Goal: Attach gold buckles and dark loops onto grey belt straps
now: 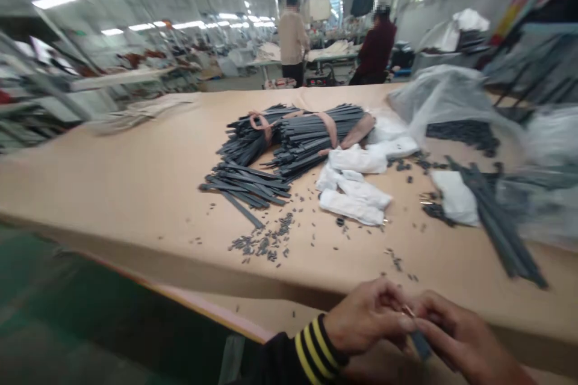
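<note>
Work looks unfinished: left hand [363, 320] and right hand [463, 332] pinch one dark strip [421, 344], while loose strips [248, 185] and banded bundles [301, 138], whether finished unclear, lie beyond.

no readable text, labels, numbers or signs
</note>
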`<state>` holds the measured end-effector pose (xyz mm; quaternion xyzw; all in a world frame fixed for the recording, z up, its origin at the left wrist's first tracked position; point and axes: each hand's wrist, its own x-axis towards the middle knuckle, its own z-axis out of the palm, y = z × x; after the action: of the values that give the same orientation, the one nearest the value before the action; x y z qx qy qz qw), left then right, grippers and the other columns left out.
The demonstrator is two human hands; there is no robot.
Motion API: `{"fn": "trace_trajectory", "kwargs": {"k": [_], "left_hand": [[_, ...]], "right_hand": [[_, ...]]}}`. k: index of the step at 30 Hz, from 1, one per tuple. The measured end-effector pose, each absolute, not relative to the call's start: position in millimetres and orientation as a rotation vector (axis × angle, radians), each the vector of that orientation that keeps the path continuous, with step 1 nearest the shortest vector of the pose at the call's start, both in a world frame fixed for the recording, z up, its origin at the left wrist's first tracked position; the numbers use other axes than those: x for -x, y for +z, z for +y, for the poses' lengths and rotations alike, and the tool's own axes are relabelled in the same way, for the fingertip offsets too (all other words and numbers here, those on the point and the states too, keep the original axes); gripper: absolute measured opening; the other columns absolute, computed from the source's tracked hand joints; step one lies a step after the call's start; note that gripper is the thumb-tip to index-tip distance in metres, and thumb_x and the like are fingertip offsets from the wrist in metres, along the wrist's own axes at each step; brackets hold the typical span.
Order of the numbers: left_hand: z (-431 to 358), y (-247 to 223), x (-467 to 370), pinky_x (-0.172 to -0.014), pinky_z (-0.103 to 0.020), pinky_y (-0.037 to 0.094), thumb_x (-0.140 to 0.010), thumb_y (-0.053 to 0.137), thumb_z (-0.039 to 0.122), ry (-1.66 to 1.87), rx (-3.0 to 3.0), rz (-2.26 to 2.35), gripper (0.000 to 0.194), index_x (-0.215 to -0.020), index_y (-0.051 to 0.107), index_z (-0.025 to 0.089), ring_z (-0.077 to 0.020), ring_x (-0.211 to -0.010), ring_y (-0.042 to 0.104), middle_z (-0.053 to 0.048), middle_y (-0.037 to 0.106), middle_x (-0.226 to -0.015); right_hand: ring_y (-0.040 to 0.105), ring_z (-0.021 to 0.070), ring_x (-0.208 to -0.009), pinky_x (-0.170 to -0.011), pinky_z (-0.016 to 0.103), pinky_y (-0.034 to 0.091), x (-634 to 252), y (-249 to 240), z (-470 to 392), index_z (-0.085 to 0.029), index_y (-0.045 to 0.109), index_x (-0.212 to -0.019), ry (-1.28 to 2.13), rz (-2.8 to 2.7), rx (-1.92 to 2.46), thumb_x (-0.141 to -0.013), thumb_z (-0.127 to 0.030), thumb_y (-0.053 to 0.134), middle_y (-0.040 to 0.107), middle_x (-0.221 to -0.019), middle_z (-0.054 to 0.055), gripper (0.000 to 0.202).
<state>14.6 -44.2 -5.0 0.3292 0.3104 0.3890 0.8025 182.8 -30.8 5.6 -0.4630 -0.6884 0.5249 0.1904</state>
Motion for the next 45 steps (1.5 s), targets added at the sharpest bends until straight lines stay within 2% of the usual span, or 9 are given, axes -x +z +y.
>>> {"fn": "trace_trajectory", "kwargs": {"k": [6, 10, 15, 20, 26, 30, 32, 39, 45], "left_hand": [[-37, 0, -2, -0.053, -0.022, 0.041, -0.074, 0.060, 0.034, 0.781, -0.916, 0.627, 0.027, -0.074, 0.043, 0.014, -0.0091, -0.059, 0.050, -0.001, 0.051, -0.068], [-28, 1, 2, -0.059, -0.023, 0.039, -0.078, 0.056, 0.031, 0.793, -0.940, 0.671, 0.021, -0.073, 0.042, 0.015, -0.0103, -0.065, 0.051, 0.000, 0.051, -0.068], [-19, 1, 2, -0.064, -0.027, 0.041, -0.077, 0.057, 0.032, 0.825, -0.844, 0.705, 0.022, -0.072, 0.041, 0.017, -0.0117, -0.064, 0.052, 0.001, 0.053, -0.065], [-7, 3, 5, -0.056, -0.022, 0.039, -0.075, 0.058, 0.036, 0.734, -1.015, 0.806, 0.022, -0.077, 0.047, 0.016, -0.0102, -0.059, 0.052, 0.002, 0.055, -0.062], [16, 15, 5, -0.049, -0.020, 0.040, -0.080, 0.048, 0.041, 0.654, -1.278, 1.045, 0.028, -0.071, 0.053, 0.015, -0.0101, -0.049, 0.052, 0.001, 0.055, -0.055], [30, 0, 6, -0.046, -0.019, 0.041, -0.080, 0.046, 0.044, 0.686, -1.226, 1.084, 0.031, -0.069, 0.051, 0.015, -0.0087, -0.045, 0.049, 0.002, 0.056, -0.054], [32, -7, 6, -0.043, -0.019, 0.040, -0.080, 0.045, 0.044, 0.698, -1.194, 1.117, 0.031, -0.069, 0.050, 0.015, -0.0080, -0.043, 0.048, 0.002, 0.055, -0.052], [30, 0, 5, -0.043, -0.019, 0.040, -0.078, 0.048, 0.043, 0.736, -1.153, 1.129, 0.029, -0.068, 0.050, 0.015, -0.0081, -0.042, 0.049, 0.002, 0.056, -0.052], [29, 0, 3, -0.042, -0.018, 0.039, -0.080, 0.048, 0.039, 0.784, -1.159, 1.136, 0.027, -0.067, 0.049, 0.014, -0.0077, -0.041, 0.049, 0.002, 0.055, -0.050]], "right_hand": [[0.043, 0.0064, -0.042, -0.039, 0.016, 0.032, -173, 8, -25, -0.015, 0.049, -0.073, 1.746, -1.617, 1.230, -0.077, -0.046, 0.053, 0.053, -0.056, -0.001, 0.032], [0.040, 0.0044, -0.041, -0.040, 0.016, 0.029, -177, 15, -22, -0.011, 0.054, -0.079, 1.781, -1.628, 1.108, -0.079, -0.048, 0.050, 0.057, -0.059, 0.001, 0.037], [0.047, 0.0066, -0.049, -0.048, 0.016, 0.035, -175, 31, -14, -0.012, 0.057, -0.072, 1.618, -1.756, 1.212, -0.078, -0.032, 0.056, 0.054, -0.055, -0.001, 0.021], [0.047, 0.0061, -0.048, -0.047, 0.015, 0.033, -170, 37, -3, -0.013, 0.058, -0.070, 1.364, -1.958, 1.276, -0.077, -0.025, 0.056, 0.054, -0.053, -0.003, 0.014], [0.049, 0.0074, -0.052, -0.050, 0.016, 0.036, -175, 37, 35, -0.014, 0.062, -0.076, 1.173, -2.168, 1.204, -0.080, -0.031, 0.053, 0.057, -0.058, -0.002, 0.020], [0.057, 0.0116, -0.072, -0.067, 0.019, 0.041, -193, 29, 87, -0.016, 0.062, -0.083, 0.451, -2.131, 1.657, -0.084, -0.025, 0.048, 0.064, -0.078, 0.003, 0.017], [0.057, 0.0150, -0.081, -0.074, 0.023, 0.041, -201, 23, 110, -0.015, 0.062, -0.084, 0.214, -2.067, 1.828, -0.084, -0.018, 0.046, 0.063, -0.084, 0.006, 0.017], [0.057, 0.0218, -0.081, -0.071, 0.030, 0.041, -196, 5, 130, -0.013, 0.061, -0.080, 0.120, -2.095, 1.955, -0.082, -0.015, 0.043, 0.060, -0.087, 0.013, 0.019], [0.056, 0.0219, -0.084, -0.075, 0.033, 0.042, -191, 25, 121, -0.012, 0.058, -0.076, 0.249, -2.053, 1.891, -0.078, -0.013, 0.048, 0.058, -0.088, 0.014, 0.010]]}}
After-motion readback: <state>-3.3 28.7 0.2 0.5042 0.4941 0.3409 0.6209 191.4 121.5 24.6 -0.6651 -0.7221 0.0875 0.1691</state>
